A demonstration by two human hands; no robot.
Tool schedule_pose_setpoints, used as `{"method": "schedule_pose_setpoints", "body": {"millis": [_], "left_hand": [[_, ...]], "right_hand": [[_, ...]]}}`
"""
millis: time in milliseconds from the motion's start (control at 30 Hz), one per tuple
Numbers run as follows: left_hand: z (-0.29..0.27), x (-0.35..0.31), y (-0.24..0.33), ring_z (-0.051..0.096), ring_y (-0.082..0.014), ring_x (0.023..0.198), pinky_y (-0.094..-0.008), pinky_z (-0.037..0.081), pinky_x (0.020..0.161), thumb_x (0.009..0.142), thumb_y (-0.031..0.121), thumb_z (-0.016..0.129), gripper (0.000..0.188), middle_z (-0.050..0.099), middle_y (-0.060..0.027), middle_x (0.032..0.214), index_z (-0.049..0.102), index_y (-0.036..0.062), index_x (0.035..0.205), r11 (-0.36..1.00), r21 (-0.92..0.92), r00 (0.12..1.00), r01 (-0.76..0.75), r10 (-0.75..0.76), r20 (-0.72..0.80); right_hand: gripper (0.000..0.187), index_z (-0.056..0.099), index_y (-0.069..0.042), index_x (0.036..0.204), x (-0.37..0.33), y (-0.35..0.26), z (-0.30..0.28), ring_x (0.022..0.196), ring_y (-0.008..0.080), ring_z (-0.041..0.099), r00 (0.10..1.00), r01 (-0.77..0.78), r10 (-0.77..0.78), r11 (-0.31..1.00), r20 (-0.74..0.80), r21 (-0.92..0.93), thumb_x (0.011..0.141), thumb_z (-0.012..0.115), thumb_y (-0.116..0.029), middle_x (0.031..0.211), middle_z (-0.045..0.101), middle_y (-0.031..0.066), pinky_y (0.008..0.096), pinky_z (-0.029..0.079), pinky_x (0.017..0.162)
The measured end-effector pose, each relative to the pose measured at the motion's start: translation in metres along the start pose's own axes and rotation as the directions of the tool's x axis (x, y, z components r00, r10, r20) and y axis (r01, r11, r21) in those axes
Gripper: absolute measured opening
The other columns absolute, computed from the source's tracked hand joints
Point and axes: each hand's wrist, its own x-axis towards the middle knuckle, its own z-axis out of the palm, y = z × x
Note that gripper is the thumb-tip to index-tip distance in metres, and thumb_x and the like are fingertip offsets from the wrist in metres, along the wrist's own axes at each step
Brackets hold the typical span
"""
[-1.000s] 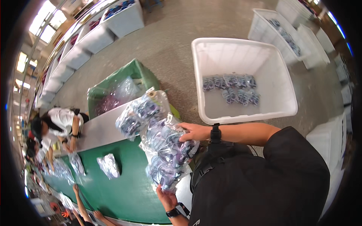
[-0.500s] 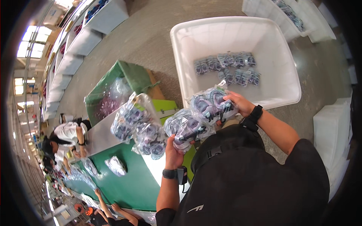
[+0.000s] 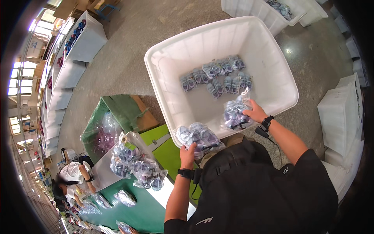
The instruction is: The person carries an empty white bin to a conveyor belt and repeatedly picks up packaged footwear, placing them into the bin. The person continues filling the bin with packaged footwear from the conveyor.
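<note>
My left hand point(image 3: 187, 154) grips a clear bag of lilac and pale-blue sandals point(image 3: 200, 136) over the near left corner of a large white bin point(image 3: 269, 66). Inside the bin's near wall, my right hand point(image 3: 256, 112) holds another bagged pair of sandals point(image 3: 235, 112) by its upper right side. Several bagged pairs point(image 3: 213, 70) lie in two rows on the bin's floor. To the left, a heap of similar bagged sandals point(image 3: 126, 158) rests at the end of a green-topped table point(image 3: 152, 208).
Beyond the table stands a green cloth-covered box point(image 3: 111, 105) containing plastic bags. More white bins point(image 3: 253, 17) stand at the far right, and another row point(image 3: 83, 50) lines the left. A co-worker point(image 3: 72, 173) leans over the table at the left.
Both hands have moved apart with their bagged sandals. My right hand has reached over and down into the bin. The view has shifted, bringing the bin closer to the middle.
</note>
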Motion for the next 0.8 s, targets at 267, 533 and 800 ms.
{"method": "schedule_pose_setpoints", "body": {"millis": [267, 533, 800], "left_hand": [[0.014, 0.039, 0.048, 0.065, -0.0193, 0.080, -0.0356, 0.055, 0.062, 0.083, 0.035, 0.074, 0.057, 0.066, -0.0133, 0.097, 0.058, -0.0089, 0.115, 0.989, 0.125, 0.996, -0.079, 0.072, 0.054], [-0.008, 0.055, 0.075, 0.064, -0.0224, 0.104, -0.0318, 0.054, 0.080, 0.092, 0.024, 0.071, 0.062, 0.064, -0.0203, 0.117, 0.044, -0.0061, 0.140, 0.938, 0.081, 0.927, -0.336, 0.345, -0.150], [-0.066, -0.022, -0.025, 0.067, -0.0178, 0.089, -0.0280, 0.055, 0.071, 0.097, 0.016, 0.064, 0.039, 0.068, -0.0110, 0.107, 0.054, -0.0037, 0.129, 0.962, -0.263, 0.987, -0.079, 0.038, -0.156]], "right_hand": [[0.092, 0.034, -0.005, 0.150, 0.028, -0.030, -0.029, 0.122, 0.0393, 0.058, 0.995, 0.070, -0.090, 0.952, -0.054, -0.298, 0.078, 0.071, -0.048, 0.136, 0.057, 0.0238, 0.0437, 0.046, 0.101], [0.085, 0.035, -0.009, 0.150, 0.072, -0.081, -0.003, 0.125, 0.0375, 0.054, 0.996, 0.010, -0.037, 0.945, -0.076, -0.328, 0.085, 0.067, -0.052, 0.136, 0.054, 0.0230, 0.0475, 0.047, 0.099], [0.068, 0.048, 0.000, 0.140, 0.060, -0.032, 0.021, 0.081, 0.0223, 0.064, 0.996, 0.090, -0.089, 0.984, 0.012, -0.153, 0.086, 0.073, -0.034, 0.086, 0.067, 0.0088, 0.0367, 0.051, 0.075]]}}
